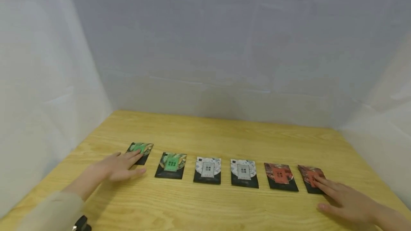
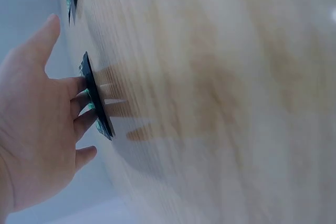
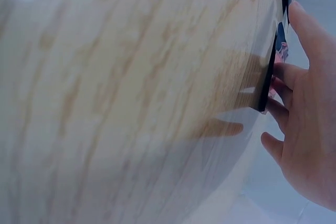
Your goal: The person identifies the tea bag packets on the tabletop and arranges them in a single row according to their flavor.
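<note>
My left hand (image 1: 121, 167) lies with straight fingers over the leftmost green and black packet (image 1: 147, 148), its fingertips on the printed front and the thumb held apart. In the left wrist view, the fingers reach the packet (image 2: 93, 92) near the wood surface. On the far right, my right hand (image 1: 351, 201) touches the outermost red and black packet (image 1: 309, 173) with extended fingers covering part of its label. Between the hands lie a second green packet (image 1: 171, 165), two white and black packets, left (image 1: 208, 170) and right (image 1: 244, 173), and another red packet (image 1: 280, 176).
The packets form one row across the light wooden table (image 1: 205, 209), label side up with gaps between them. White sheeting (image 1: 205, 45) rises behind the table and along both sides. A small black object (image 1: 82, 223) is by the left sleeve.
</note>
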`<state>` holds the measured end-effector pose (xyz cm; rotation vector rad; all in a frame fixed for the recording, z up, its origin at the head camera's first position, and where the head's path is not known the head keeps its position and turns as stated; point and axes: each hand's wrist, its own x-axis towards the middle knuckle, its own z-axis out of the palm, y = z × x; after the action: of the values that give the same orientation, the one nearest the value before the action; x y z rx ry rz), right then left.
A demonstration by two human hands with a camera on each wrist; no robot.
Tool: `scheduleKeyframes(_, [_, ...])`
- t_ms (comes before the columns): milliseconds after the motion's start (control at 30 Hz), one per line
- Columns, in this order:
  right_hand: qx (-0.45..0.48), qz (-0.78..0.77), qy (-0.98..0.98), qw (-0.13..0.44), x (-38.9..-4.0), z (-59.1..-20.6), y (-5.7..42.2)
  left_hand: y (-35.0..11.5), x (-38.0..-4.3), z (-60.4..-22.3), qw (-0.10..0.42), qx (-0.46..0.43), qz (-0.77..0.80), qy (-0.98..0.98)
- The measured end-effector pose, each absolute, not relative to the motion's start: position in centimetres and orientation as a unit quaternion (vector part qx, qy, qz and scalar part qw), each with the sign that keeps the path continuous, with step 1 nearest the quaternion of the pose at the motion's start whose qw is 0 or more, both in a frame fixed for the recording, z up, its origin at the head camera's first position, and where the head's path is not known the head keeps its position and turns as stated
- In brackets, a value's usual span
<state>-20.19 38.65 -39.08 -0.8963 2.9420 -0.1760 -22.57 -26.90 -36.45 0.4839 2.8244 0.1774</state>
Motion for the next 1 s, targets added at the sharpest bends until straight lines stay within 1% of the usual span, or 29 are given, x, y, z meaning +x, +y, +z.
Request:
scheduleKeyframes(400, [-0.299, -0.011, 0.954, -0.006, -20.3, -39.0, 38.5, -27.3, -21.0, -36.8, 0.129, 0.170, 0.067, 0.975])
scheduleKeyframes(567, [-0.296, -0.018, 0.955, 0.007, -20.4, -38.9, 38.3, -27.3, -20.8, -36.9, 0.136, 0.168, 0.077, 0.973])
scheduleKeyframes(1000, [-0.287, -0.037, 0.957, 0.015, -20.4, -39.0, 38.4, -27.1, -20.7, -36.8, 0.130, 0.171, 0.073, 0.974])
